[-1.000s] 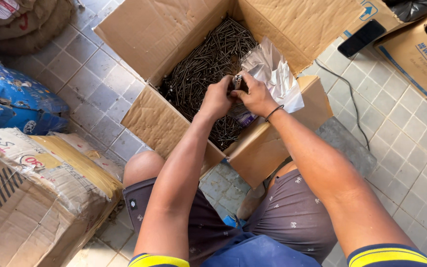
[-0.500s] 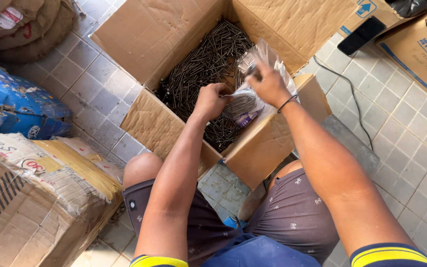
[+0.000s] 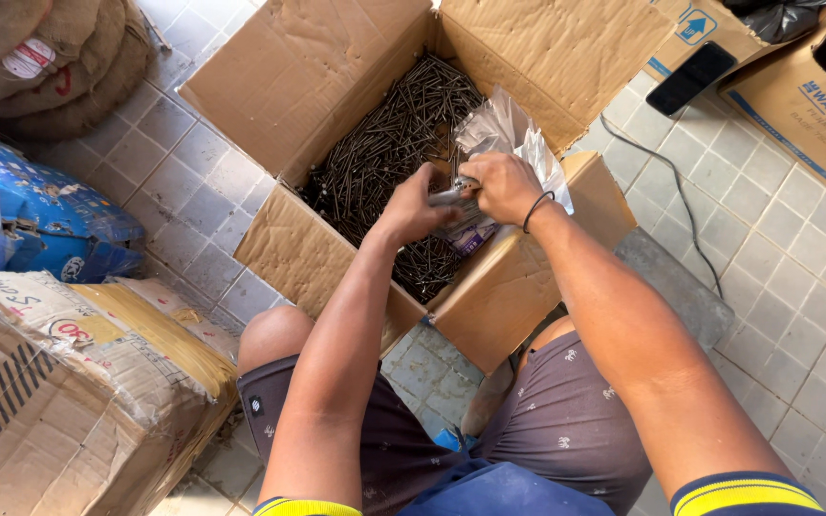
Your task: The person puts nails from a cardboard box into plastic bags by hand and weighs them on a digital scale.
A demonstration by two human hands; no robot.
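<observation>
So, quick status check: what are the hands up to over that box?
Left hand and right hand both gripping a clear plastic bag of nails. Open cardboard box of loose nails beneath. Nothing obstructing.

Both hands, left (image 3: 411,212) and right (image 3: 501,186), on a clear plastic bag (image 3: 509,134) over a cardboard box (image 3: 308,72) of nails (image 3: 375,153).

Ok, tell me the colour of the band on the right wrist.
Black: a thin band round the wrist, just behind the right hand. It shows in the head view.
</observation>
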